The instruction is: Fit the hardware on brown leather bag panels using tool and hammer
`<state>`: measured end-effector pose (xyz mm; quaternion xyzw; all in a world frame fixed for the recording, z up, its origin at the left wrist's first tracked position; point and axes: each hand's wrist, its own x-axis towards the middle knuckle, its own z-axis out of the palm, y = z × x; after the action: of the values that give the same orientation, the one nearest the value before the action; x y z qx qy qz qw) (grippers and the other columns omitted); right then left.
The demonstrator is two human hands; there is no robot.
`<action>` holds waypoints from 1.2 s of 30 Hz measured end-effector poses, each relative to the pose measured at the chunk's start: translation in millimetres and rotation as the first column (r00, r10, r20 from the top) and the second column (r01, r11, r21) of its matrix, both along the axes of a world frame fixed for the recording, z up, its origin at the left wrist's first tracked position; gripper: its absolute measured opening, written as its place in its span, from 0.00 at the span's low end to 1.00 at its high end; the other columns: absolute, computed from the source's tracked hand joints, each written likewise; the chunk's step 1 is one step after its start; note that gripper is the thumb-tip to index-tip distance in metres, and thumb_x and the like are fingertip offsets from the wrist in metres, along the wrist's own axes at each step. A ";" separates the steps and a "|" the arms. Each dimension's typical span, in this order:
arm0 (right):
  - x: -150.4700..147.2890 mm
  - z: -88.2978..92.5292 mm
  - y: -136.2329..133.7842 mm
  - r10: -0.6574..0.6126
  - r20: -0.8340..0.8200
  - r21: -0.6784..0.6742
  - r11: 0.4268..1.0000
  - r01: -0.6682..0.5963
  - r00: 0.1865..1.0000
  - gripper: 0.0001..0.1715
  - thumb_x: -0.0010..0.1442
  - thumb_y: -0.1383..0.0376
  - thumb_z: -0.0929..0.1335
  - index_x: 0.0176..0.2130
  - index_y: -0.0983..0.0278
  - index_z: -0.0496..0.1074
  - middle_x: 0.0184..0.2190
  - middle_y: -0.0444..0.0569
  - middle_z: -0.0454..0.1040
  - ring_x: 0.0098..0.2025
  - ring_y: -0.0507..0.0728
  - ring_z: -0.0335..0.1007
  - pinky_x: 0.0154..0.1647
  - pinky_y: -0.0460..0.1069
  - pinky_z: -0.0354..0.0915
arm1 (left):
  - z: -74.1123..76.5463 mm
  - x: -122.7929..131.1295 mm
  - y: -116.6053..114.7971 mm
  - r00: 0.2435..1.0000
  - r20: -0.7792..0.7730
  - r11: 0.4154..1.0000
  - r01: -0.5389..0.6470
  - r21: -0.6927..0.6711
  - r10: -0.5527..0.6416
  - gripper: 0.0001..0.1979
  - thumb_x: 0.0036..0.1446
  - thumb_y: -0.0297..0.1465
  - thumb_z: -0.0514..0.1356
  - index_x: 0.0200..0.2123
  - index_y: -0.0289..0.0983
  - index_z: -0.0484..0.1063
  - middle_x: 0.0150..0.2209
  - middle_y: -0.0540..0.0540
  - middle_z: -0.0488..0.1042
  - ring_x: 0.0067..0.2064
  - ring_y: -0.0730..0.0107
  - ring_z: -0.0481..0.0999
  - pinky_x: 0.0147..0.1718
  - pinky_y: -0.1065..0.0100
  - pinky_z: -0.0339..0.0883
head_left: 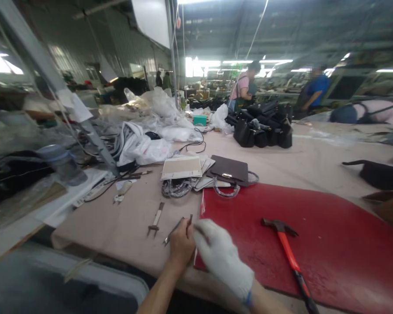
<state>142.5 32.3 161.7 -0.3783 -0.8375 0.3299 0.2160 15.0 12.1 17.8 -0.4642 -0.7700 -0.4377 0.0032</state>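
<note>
My bare left hand [182, 243] is closed over the table's front edge, with the dark tip of a small thing showing above its fingers. A thin metal tool [172, 232] lies against its left side; whether the hand holds it I cannot tell. My right hand [223, 256], in a white glove, is closed at the left hand's fingertips, and whatever it pinches is hidden. Left of them lies a two-pronged metal tool [156, 221]. On a red mat [343, 235] to the right rests a claw hammer [288, 250] with a red and black handle.
Ahead lie stacked cream panels [181, 168] and a dark brown bag panel [228, 169] with plastic-wrapped handles. A pile of black bags [262, 126] stands farther back. Wire cutters [119, 198] and a metal post [94, 139] are at left. Several people are beyond the table.
</note>
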 end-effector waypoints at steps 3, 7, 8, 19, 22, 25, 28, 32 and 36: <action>35.2 9.0 63.5 -0.262 0.136 -0.068 0.960 0.272 0.956 0.18 0.67 0.60 0.64 0.51 0.62 0.78 0.49 0.52 0.81 0.51 0.60 0.76 0.54 0.52 0.67 | 2.7 1.1 3.4 0.985 -0.147 0.995 0.096 0.040 -0.089 0.11 0.65 0.26 0.53 0.41 0.38 0.75 0.36 0.42 0.82 0.35 0.61 0.82 0.33 0.67 0.72; 38.4 21.2 113.2 -0.294 0.301 0.073 0.956 0.286 0.907 0.22 0.70 0.57 0.61 0.54 0.61 0.76 0.50 0.51 0.80 0.52 0.61 0.77 0.49 0.52 0.68 | 4.1 2.7 8.0 0.973 -0.216 0.994 0.097 0.041 -0.086 0.10 0.66 0.25 0.52 0.41 0.39 0.73 0.34 0.43 0.81 0.33 0.62 0.81 0.32 0.67 0.72; 28.9 22.4 118.9 -0.269 0.312 0.104 0.963 0.248 0.911 0.22 0.69 0.57 0.61 0.54 0.61 0.76 0.50 0.52 0.80 0.51 0.62 0.77 0.48 0.53 0.68 | 4.4 3.2 8.2 0.974 -0.212 0.996 0.087 0.035 -0.077 0.10 0.66 0.25 0.52 0.40 0.40 0.73 0.34 0.44 0.80 0.33 0.62 0.81 0.32 0.68 0.72; -102.6 -1.4 107.7 0.129 0.394 0.321 0.909 -0.267 0.910 0.33 0.56 0.68 0.69 0.61 0.61 0.68 0.59 0.57 0.70 0.43 0.61 0.75 0.39 0.52 0.65 | 9.9 4.9 8.8 0.987 -0.125 0.993 0.107 0.045 -0.101 0.12 0.68 0.28 0.51 0.42 0.40 0.74 0.36 0.43 0.82 0.36 0.59 0.83 0.34 0.64 0.74; -88.2 -1.2 120.6 -0.001 0.395 0.376 0.913 -0.161 0.919 0.34 0.60 0.68 0.67 0.64 0.64 0.64 0.58 0.60 0.69 0.46 0.63 0.73 0.43 0.54 0.63 | 6.2 3.4 7.6 0.988 -0.111 0.995 0.103 -0.008 -0.103 0.12 0.69 0.29 0.50 0.40 0.41 0.74 0.35 0.42 0.82 0.35 0.57 0.83 0.33 0.63 0.74; -48.9 -5.0 140.4 -0.188 0.403 0.425 0.905 -0.001 0.896 0.29 0.62 0.68 0.65 0.62 0.70 0.66 0.57 0.67 0.68 0.53 0.69 0.67 0.51 0.59 0.59 | 0.4 1.6 7.3 0.988 -0.130 0.997 0.080 -0.018 -0.081 0.12 0.68 0.31 0.50 0.41 0.41 0.74 0.34 0.41 0.82 0.35 0.56 0.83 0.34 0.62 0.75; -2.2 -16.3 156.7 -0.280 0.459 0.422 0.904 0.071 0.843 0.18 0.61 0.70 0.66 0.49 0.74 0.75 0.48 0.68 0.73 0.50 0.69 0.67 0.56 0.63 0.53 | -4.8 0.7 7.1 0.988 -0.139 0.998 0.066 -0.018 -0.068 0.12 0.67 0.31 0.51 0.43 0.41 0.74 0.36 0.40 0.82 0.36 0.54 0.84 0.35 0.61 0.76; 41.5 -24.8 166.6 -0.268 0.489 0.421 0.906 0.044 0.830 0.14 0.66 0.71 0.63 0.38 0.68 0.79 0.38 0.57 0.77 0.43 0.61 0.68 0.61 0.59 0.48 | -8.8 -0.2 6.8 0.987 -0.153 0.998 0.052 -0.030 -0.056 0.12 0.67 0.30 0.51 0.43 0.40 0.75 0.38 0.40 0.83 0.37 0.55 0.84 0.35 0.61 0.76; 63.8 -10.8 156.0 -0.307 0.453 0.449 0.890 0.084 0.837 0.14 0.69 0.66 0.63 0.42 0.68 0.78 0.42 0.57 0.77 0.45 0.61 0.68 0.54 0.56 0.54 | -9.4 -2.1 6.1 0.986 -0.160 0.999 0.040 -0.024 -0.043 0.12 0.67 0.31 0.52 0.43 0.39 0.75 0.39 0.39 0.83 0.39 0.56 0.84 0.38 0.62 0.76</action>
<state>206.3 188.3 150.8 -0.4834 -0.8703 0.0092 0.0937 12.9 18.2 8.4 -0.5139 -0.7618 -0.3911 0.0510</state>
